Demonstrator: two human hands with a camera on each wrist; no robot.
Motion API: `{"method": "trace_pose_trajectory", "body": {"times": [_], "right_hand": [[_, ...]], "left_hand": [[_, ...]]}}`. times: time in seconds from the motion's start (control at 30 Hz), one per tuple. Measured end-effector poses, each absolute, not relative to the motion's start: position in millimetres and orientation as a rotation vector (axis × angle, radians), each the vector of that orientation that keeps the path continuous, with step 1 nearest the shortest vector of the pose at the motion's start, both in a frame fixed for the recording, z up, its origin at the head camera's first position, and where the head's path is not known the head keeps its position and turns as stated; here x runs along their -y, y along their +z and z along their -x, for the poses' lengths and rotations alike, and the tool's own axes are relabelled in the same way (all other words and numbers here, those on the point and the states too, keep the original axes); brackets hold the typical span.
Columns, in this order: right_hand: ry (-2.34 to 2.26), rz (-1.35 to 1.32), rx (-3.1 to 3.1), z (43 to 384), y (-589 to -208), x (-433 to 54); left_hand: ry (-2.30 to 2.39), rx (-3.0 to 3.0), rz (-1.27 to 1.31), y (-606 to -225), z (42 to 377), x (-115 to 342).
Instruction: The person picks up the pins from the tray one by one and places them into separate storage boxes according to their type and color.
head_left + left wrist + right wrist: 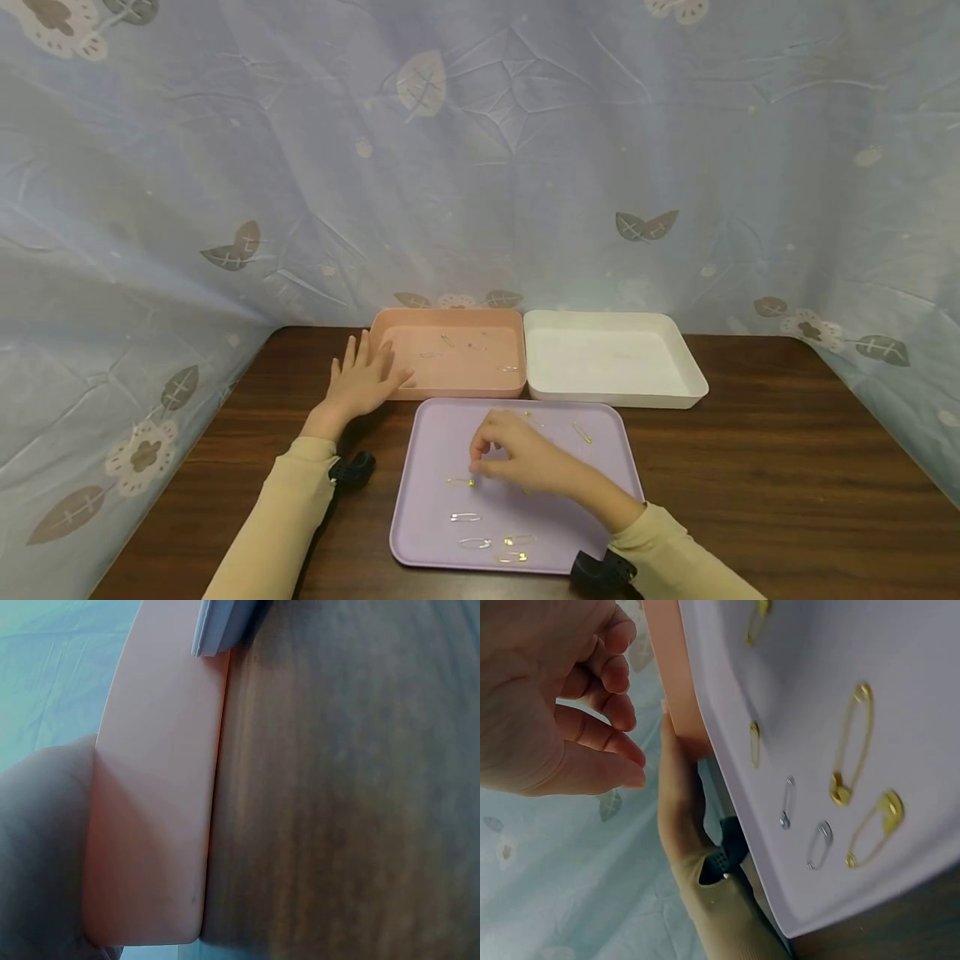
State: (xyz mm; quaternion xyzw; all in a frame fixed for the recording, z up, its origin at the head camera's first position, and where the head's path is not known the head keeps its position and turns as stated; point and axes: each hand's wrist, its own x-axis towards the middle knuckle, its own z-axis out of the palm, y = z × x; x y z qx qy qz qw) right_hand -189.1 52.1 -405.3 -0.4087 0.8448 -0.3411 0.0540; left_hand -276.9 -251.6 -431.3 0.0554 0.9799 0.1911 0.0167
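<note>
My right hand is raised over the lilac tray, its fingers loosely curled and the thumb close to the index fingertip. In the right wrist view, nothing shows between those fingertips. Just below them in the head view lies a small gold safety pin. Nearer the front are a silver safety pin, another silver one and two gold safety pins. More gold pins lie toward the back right. My left hand, fingers spread, rests at the left side of the pink tray.
Several silver safety pins lie in the pink tray. A white tray stands directly right of it, with the lilac tray in front of both. Everything is on a brown wooden table; a patterned cloth hangs behind.
</note>
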Motion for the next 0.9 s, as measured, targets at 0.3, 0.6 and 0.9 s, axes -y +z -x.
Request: {"method": "trace_pose_trajectory", "body": {"times": [0.3,0.6,0.9], "right_hand": [[-0.865,1.3,-2.539,179,-414,-47],[-0.64,1.327,-2.562,170,-416,-44],[-0.495,1.316,-2.597,167,-418,-42]], "left_hand": [[0.579,-3.042,-0.169,-430,277,251],[0.569,-3.049,-0.172,-431,277,252],[0.564,-3.058,-0.177,-432,279,251]]}}
